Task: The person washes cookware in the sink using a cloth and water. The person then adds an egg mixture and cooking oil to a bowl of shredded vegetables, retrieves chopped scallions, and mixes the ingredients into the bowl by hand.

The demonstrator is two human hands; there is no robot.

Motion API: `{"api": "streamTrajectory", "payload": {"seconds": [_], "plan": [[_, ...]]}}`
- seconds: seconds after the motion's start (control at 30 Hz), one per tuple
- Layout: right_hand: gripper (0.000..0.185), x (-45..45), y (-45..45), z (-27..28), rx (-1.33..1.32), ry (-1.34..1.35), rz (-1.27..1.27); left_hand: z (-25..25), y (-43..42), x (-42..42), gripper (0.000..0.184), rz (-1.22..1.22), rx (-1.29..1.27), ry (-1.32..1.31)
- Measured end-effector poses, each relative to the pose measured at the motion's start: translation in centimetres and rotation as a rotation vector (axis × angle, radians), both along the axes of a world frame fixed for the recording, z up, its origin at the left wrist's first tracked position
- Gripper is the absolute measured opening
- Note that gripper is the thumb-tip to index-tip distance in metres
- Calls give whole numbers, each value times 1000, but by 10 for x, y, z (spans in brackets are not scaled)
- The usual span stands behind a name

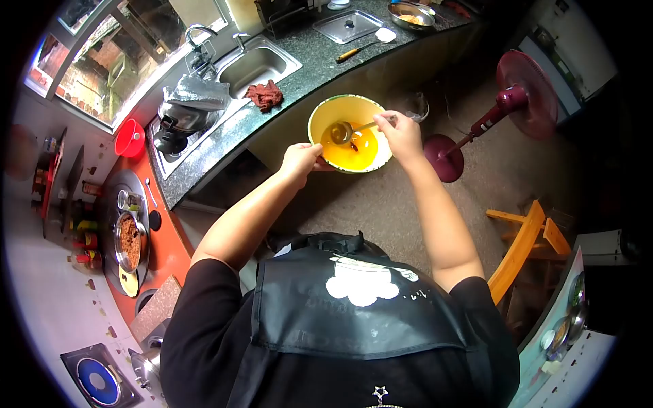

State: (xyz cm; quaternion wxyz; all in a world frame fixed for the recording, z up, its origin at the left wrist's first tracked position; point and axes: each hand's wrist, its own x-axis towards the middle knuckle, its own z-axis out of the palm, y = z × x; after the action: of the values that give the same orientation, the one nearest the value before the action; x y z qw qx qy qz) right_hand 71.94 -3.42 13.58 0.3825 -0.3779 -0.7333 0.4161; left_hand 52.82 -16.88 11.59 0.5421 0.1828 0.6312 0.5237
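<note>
A yellow enamel basin (323, 115) with a dark-speckled rim is held in front of me, tilted, with orange-yellow liquid (360, 158) inside. My left hand (301, 163) grips its left rim, thumb over the edge. In my right hand (403, 136) is the handle of a metal ladle (338, 132), closed fingers round it at the basin's right side. The ladle's bowl rests inside the basin, at or just above the liquid. A small dark red piece shows in the liquid beside the ladle.
A sink (255, 68) and a dark red cloth (264, 96) are on the green counter (299, 88). Farther along lie a spatula (364, 47), a glass lid (348, 26) and a pan (412, 17). A red fan (507, 102) and wooden chair (518, 251) stand right. A bowl of brown food (129, 241) sits left.
</note>
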Motion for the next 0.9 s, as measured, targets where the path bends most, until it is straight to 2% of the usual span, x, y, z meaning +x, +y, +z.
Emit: {"api": "streamTrajectory", "payload": {"seconds": [0.2,0.3,0.33,0.43,0.57,0.67,0.77,0.9], "plan": [[21,26,4,-6,220,-22,119,-6,-3,6,15,-1,-20,5],[33,21,2,-25,-20,130,45,-4,-10,4,15,50,-28,-27],[42,19,7,-37,-38,107,21,-4,-14,2,15,75,-32,-43],[25,12,5,-50,-67,176,12,-9,-26,-8,18,126,-39,-67],[16,-2,-4,-34,8,92,115,-9,-38,-25,19,162,-68,-51],[14,-11,-4,-33,54,60,158,-9,-46,-42,19,186,-98,-67],[14,-23,-4,-40,-109,123,295,-1,-52,-53,20,205,-144,-67],[28,-55,-5,-49,15,-39,350,-3,-54,-70,18,273,-187,-71]]}}
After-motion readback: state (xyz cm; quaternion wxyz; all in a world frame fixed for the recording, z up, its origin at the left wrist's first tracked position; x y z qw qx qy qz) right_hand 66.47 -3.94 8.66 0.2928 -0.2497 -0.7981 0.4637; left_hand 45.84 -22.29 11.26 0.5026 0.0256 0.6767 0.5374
